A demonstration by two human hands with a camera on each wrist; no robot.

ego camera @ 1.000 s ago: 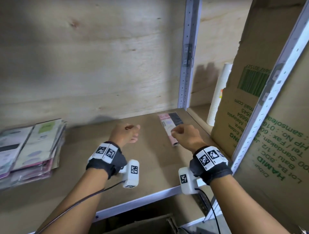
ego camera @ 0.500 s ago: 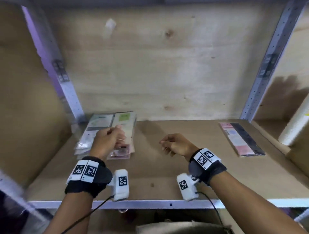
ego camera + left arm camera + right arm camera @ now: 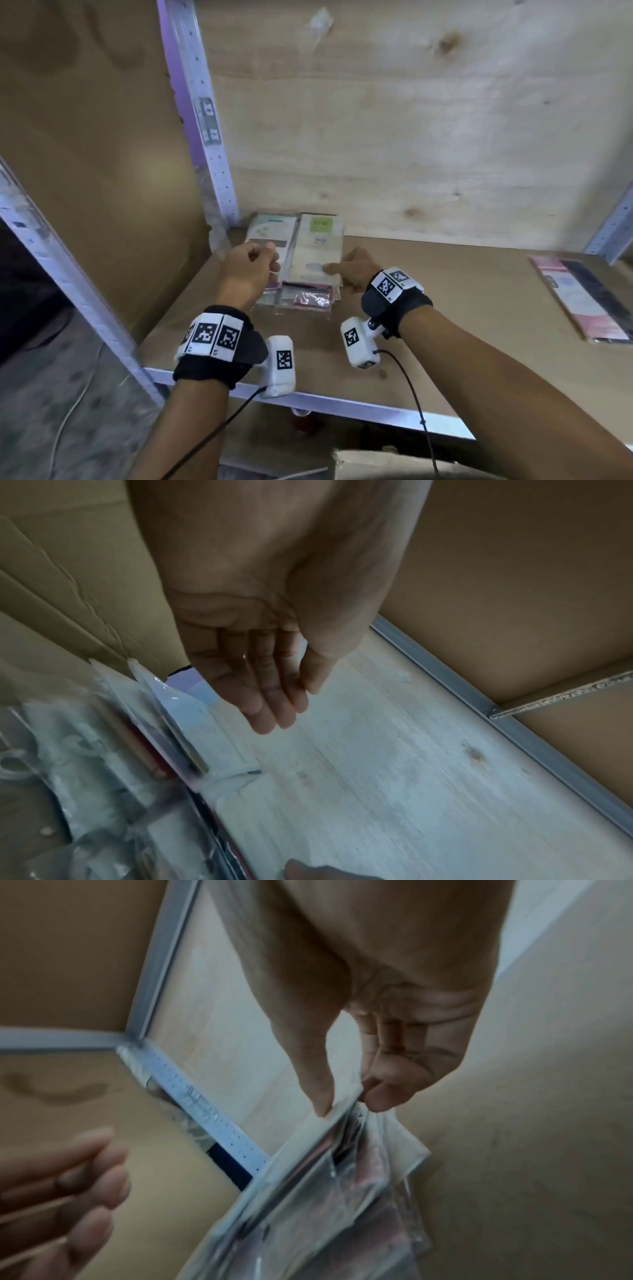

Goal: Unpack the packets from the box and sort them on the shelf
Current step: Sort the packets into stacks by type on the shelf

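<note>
While both hands work at the stack (image 3: 301,263) of packets lying in the back left corner of the shelf (image 3: 445,308), the right hand (image 3: 387,1031) pinches the stack's near right edge between thumb and curled fingers, taking hold of the top packets. Left hand (image 3: 267,647) hovers over the stack's left side with fingers straight and together, thumb alongside, holding nothing. One pink-and-black packet (image 3: 582,298) lies flat well to the right of the stack, and a cardboard box (image 3: 376,466) shows below the shelf's front rail, right of the stack.
</note>
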